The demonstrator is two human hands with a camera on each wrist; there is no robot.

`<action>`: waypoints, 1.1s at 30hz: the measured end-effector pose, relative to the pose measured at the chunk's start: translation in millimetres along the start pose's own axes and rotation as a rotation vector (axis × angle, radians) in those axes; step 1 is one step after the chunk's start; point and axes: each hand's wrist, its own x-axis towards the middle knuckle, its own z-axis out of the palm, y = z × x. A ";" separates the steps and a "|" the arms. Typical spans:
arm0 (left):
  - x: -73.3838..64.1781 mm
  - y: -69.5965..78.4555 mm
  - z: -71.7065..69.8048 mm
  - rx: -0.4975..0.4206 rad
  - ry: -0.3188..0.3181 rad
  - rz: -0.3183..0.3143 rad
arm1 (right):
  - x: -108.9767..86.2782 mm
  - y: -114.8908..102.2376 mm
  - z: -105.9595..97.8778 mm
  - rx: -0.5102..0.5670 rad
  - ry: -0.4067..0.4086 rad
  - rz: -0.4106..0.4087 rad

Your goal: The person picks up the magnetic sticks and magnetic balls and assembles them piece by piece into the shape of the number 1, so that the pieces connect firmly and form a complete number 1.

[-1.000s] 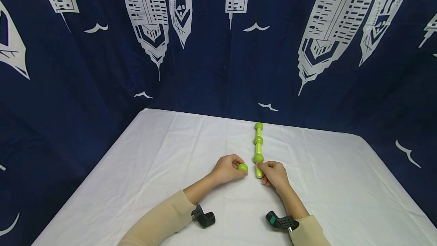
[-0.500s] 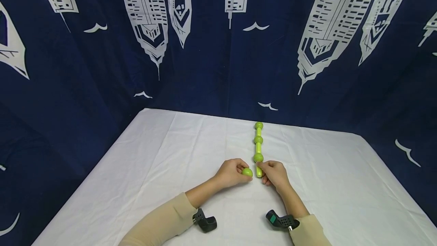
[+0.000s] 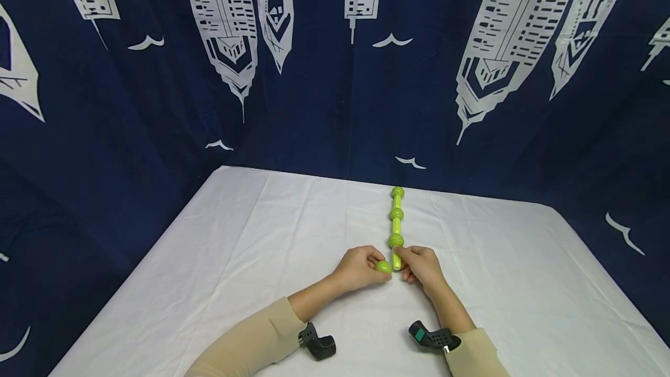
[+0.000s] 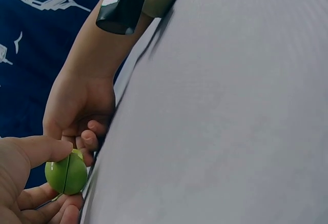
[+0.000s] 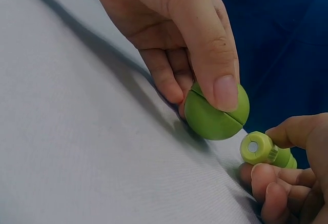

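Note:
My left hand pinches a green ball between thumb and fingers. A thin seam runs across the ball in the right wrist view. My right hand pinches a green rod, the near end of a chain. That chain alternates green balls and short rods, in a line toward the far table edge. Facing the left hand's ball, the rod's free end shows a light round spot in its tip. The ball sits just beside that end, with a small gap in the right wrist view.
A white cloth covers the table. Behind it hangs a dark blue curtain printed with pale buildings and birds. A black wrist camera is strapped to the left forearm, another black camera to the right.
The left hand has moved right and slightly nearer with the ball, closing in on the rod's free end. The right hand and the chain have hardly moved.

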 end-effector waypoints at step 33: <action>-2.3 9.5 20.3 0.048 0.076 -0.015 | -1.9 -4.1 -0.7 0.062 -0.016 0.029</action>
